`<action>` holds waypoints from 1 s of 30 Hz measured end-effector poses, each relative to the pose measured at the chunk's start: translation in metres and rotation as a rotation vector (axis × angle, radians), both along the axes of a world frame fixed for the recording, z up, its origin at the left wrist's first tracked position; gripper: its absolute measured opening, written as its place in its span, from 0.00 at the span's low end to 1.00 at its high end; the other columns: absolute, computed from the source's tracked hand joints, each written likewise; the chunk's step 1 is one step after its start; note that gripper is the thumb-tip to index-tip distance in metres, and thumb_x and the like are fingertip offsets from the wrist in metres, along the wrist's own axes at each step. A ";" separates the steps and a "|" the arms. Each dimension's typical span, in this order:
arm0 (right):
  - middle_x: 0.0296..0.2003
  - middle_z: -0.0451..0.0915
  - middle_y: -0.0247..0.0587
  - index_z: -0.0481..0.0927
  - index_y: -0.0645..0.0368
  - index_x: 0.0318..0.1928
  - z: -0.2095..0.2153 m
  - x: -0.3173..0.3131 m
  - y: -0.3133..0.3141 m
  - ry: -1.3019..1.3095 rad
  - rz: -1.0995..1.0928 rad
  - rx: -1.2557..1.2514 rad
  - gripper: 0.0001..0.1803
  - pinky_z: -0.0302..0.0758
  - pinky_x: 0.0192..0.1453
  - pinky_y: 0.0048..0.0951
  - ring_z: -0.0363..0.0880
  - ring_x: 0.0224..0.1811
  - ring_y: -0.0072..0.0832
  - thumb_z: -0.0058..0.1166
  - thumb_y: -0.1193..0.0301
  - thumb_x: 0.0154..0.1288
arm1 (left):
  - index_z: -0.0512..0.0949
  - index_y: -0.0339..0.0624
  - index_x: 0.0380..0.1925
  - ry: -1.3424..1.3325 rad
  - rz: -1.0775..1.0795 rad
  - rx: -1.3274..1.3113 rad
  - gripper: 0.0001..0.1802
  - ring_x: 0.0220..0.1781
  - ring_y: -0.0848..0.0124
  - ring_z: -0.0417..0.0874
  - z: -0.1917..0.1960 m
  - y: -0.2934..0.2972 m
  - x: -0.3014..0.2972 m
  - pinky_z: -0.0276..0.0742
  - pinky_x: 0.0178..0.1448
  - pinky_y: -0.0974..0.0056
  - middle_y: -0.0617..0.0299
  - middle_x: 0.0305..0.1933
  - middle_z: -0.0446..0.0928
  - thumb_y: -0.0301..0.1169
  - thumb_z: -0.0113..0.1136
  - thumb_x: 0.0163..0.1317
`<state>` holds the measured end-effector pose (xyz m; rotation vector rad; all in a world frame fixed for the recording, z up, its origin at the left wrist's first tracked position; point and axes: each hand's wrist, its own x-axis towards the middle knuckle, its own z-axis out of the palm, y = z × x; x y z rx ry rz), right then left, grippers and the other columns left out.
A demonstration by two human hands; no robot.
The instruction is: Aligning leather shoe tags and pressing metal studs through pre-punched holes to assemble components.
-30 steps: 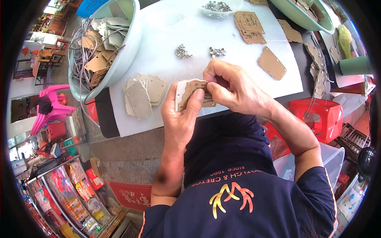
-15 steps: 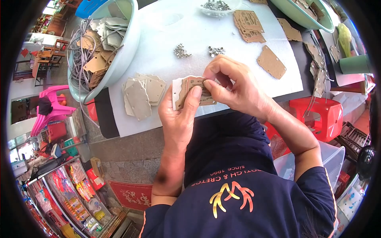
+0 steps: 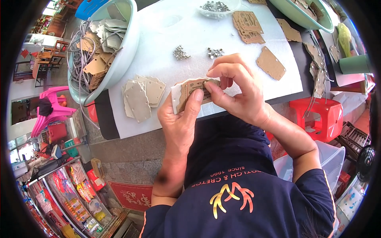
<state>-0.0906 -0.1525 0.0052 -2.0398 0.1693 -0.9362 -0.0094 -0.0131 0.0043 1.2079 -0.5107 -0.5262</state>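
1. three open containers stand about the tabletop (image 3: 106,115); at left, a large pale-green basin (image 3: 130,51) holds a jumble of grey and brown cards and loops of grey cord (image 3: 75,67), some of it hanging over the rim.
2. at the far side, one small clear bowl (image 3: 218,15) contains a heap of shiny metal bits, too many to count.
3. at far right, one green basin (image 3: 295,20), only partly in view, carries brown and pale pieces.
4. near the tabletop's front edge, the left hand (image 3: 176,119) has its grip closed on the held cards (image 3: 192,85), a brown printed one in front of a white one with a wavy edge; their exact number cannot be told.
5. the right hand (image 3: 240,91) sets its thumb against the upper right of the held cards, fingers curled above; whether its grip closes on anything cannot be told.
6. two small metal piles (image 3: 181,52) lie side by side beyond the hands, on one white sheet (image 3: 158,43).
7. one fanned pile of pale-grey cards (image 3: 137,101) sits at left; one overlapping group of printed brown cards (image 3: 248,25) and two single brown cards (image 3: 271,63) lie at right.
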 end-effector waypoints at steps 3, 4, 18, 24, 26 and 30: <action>0.42 0.77 0.41 0.79 0.61 0.39 -0.003 0.001 0.000 -0.081 -0.012 -0.125 0.12 0.71 0.31 0.20 0.73 0.28 0.18 0.66 0.82 0.55 | 0.80 0.32 0.49 0.008 0.024 0.005 0.12 0.43 0.81 0.78 0.001 0.000 -0.002 0.74 0.47 0.73 0.64 0.43 0.81 0.26 0.62 0.67; 0.42 0.77 0.41 0.78 0.61 0.39 -0.003 0.002 0.000 -0.093 -0.012 -0.129 0.12 0.71 0.31 0.20 0.72 0.28 0.17 0.65 0.82 0.55 | 0.80 0.32 0.49 0.004 0.034 0.021 0.12 0.42 0.81 0.77 0.001 0.000 -0.002 0.74 0.47 0.73 0.65 0.42 0.81 0.26 0.62 0.67; 0.34 0.79 0.35 0.81 0.59 0.39 0.008 -0.002 0.004 0.184 0.009 0.401 0.09 0.66 0.27 0.22 0.65 0.23 0.16 0.64 0.74 0.57 | 0.79 0.32 0.48 -0.144 0.062 0.045 0.11 0.43 0.81 0.77 -0.001 0.000 -0.001 0.74 0.46 0.73 0.62 0.44 0.80 0.24 0.59 0.68; 0.36 0.79 0.32 0.84 0.58 0.42 0.015 -0.001 -0.012 0.148 0.152 0.105 0.10 0.64 0.28 0.20 0.65 0.25 0.16 0.64 0.77 0.58 | 0.79 0.33 0.45 -0.390 0.030 0.157 0.09 0.41 0.75 0.79 -0.001 0.005 0.007 0.75 0.45 0.70 0.59 0.43 0.79 0.23 0.60 0.67; 0.35 0.79 0.33 0.84 0.57 0.42 0.014 -0.001 -0.016 0.071 0.158 -0.060 0.10 0.64 0.27 0.21 0.67 0.25 0.18 0.63 0.77 0.57 | 0.79 0.34 0.44 -0.437 0.017 0.174 0.08 0.41 0.74 0.79 0.001 0.005 0.008 0.76 0.45 0.69 0.59 0.42 0.79 0.23 0.60 0.66; 0.35 0.79 0.34 0.84 0.57 0.39 0.020 -0.003 -0.021 0.136 0.192 -0.018 0.09 0.65 0.28 0.21 0.68 0.25 0.20 0.63 0.78 0.56 | 0.78 0.34 0.43 -0.443 0.002 0.188 0.08 0.41 0.72 0.79 0.002 0.005 0.008 0.76 0.45 0.68 0.58 0.42 0.78 0.23 0.60 0.65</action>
